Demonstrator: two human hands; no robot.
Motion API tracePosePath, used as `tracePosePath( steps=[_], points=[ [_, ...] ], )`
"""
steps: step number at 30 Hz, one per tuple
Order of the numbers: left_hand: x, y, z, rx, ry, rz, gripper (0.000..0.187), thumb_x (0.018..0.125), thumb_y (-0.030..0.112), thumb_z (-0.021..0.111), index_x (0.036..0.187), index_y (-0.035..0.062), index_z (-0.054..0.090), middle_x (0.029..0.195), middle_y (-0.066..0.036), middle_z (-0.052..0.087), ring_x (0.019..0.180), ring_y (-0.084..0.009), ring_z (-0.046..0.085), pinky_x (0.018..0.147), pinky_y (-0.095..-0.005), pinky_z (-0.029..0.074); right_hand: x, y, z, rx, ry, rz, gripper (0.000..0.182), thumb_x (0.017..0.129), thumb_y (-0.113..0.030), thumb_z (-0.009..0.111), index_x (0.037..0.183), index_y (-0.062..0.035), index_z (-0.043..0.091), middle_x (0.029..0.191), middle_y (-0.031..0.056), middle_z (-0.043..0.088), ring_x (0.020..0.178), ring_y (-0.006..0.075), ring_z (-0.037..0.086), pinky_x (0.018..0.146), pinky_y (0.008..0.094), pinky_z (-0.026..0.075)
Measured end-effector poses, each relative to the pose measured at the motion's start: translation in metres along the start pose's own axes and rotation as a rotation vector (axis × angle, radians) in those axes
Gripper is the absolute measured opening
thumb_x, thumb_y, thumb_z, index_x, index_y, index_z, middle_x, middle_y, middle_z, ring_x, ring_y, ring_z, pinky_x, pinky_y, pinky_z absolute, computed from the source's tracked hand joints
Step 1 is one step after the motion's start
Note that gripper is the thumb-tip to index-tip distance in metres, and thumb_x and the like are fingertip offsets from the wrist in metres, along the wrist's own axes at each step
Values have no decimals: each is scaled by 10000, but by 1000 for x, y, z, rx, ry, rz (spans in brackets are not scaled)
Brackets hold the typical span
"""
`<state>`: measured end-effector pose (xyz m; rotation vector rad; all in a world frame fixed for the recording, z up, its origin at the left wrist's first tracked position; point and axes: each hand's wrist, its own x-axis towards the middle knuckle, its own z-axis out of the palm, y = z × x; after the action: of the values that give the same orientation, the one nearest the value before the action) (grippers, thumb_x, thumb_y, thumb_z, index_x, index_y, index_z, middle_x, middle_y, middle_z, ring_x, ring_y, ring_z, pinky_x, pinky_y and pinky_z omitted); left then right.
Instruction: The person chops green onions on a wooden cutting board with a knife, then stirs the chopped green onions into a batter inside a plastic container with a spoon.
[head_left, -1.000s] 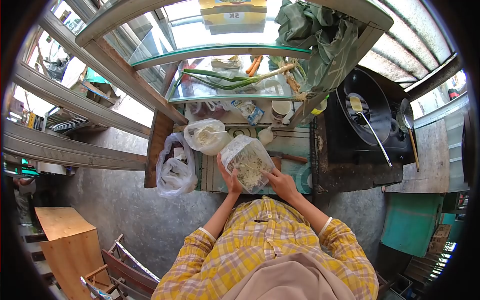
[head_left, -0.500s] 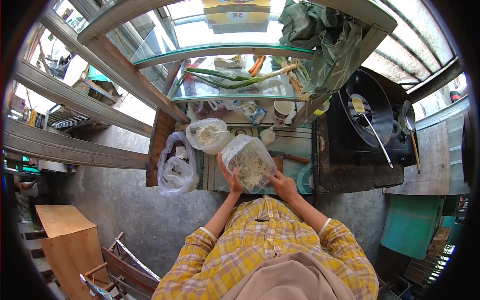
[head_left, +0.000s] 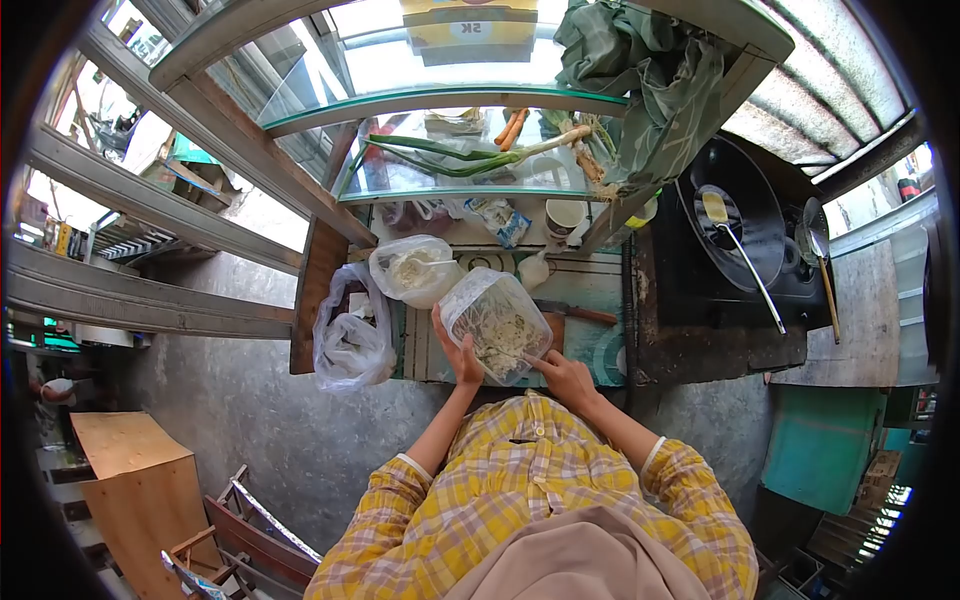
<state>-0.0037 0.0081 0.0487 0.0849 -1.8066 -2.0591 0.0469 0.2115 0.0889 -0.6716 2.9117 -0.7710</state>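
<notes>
A clear plastic container (head_left: 468, 300), tilted toward me, holds a pale, crumbly mixture (head_left: 508, 338) flecked with green. Around its left side wraps my left hand (head_left: 463, 355), gripping the wall. My right hand (head_left: 568, 378) is at the container's lower right, fingers drawn together and pointing into the mixture. Whatever those fingers hold, if anything, is too small to make out. Just behind the container, at left, sits an open plastic bag of white powder (head_left: 415, 270). A knife (head_left: 585, 313) lies to the right, partly on a brown board.
A crumpled plastic bag (head_left: 352, 345) stands at the counter's left edge. Green onions (head_left: 450, 155) and carrots (head_left: 512, 130) lie on the glass shelf above. At right, a black wok (head_left: 735, 215) with a spatula (head_left: 748, 265) rests on the stove.
My right fingers have moved slightly left and down within the container, and the mixture has shifted a little. My left hand keeps its grip on the container.
</notes>
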Motion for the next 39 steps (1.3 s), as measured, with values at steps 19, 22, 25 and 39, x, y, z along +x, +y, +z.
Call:
tracePosePath(
  steps=[19, 22, 25, 39],
  points=[
    [-3, -1, 0, 84, -15, 2, 786, 874, 419, 487, 1476, 32, 161, 1457, -176, 221, 1320, -326, 291, 1077, -446, 226, 1, 8, 0, 7, 193, 191, 415, 820, -44, 571, 1200, -201, 622, 738, 86, 493, 569, 279, 552, 500, 389, 463],
    [-3, 0, 1, 43, 31, -11, 791, 871, 419, 491, 1476, 34, 157, 1455, -177, 216, 1320, -325, 290, 1075, -448, 229, -15, 5, 1, 5, 88, 182, 413, 816, -34, 581, 1206, -167, 619, 742, 95, 489, 578, 286, 551, 512, 393, 463],
    [-4, -1, 0, 31, -6, 8, 785, 872, 409, 491, 1477, 38, 158, 1450, -177, 216, 1320, -326, 290, 1073, -450, 230, -13, -3, -9, 34, 101, 197, 402, 825, -38, 579, 1209, -150, 616, 751, 100, 495, 591, 291, 558, 527, 389, 470],
    [-6, -3, -1, 63, 21, 23, 761, 880, 365, 486, 1479, 38, 151, 1459, -177, 211, 1316, -326, 298, 1074, -445, 235, -8, -12, -12, 272, 120, 337, 291, 860, -54, 555, 1125, -110, 663, 760, 141, 527, 680, 334, 571, 614, 419, 470]
  ],
)
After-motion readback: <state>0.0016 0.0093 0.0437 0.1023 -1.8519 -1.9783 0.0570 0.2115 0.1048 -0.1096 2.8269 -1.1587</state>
